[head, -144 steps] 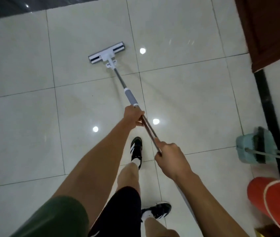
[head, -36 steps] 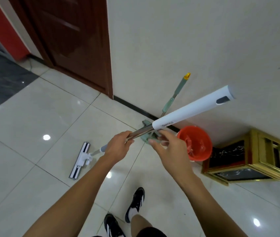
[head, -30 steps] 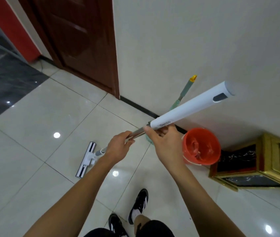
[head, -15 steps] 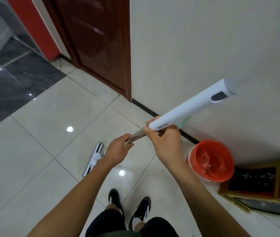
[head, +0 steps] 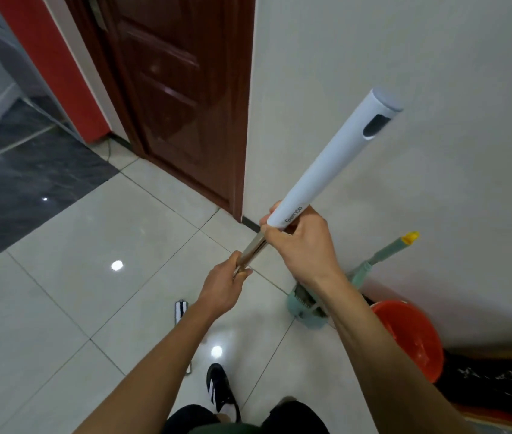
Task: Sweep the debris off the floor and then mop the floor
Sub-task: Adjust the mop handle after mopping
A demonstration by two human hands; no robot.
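Note:
I hold a flat mop steeply upright with both hands. Its thick white grip (head: pixel 329 164) rises toward the white wall. My right hand (head: pixel 301 245) is closed around the lower end of that grip. My left hand (head: pixel 223 288) grips the metal shaft (head: pixel 253 250) just below. The flat mop head (head: pixel 181 311) rests on the pale tiles, mostly hidden behind my left forearm.
A green dustpan (head: pixel 304 308) with a green, yellow-tipped broom handle (head: pixel 383 255) leans against the wall at right. An orange bucket (head: pixel 417 339) stands beside a gold-framed stand (head: pixel 505 389). A dark wooden door (head: pixel 179 98) lies ahead, dark tiles (head: pixel 13 189) at left.
The mop handle has swung up steeper and the mop head has come closer to my feet. My view has shifted left, so the bucket and stand sit further right and lower.

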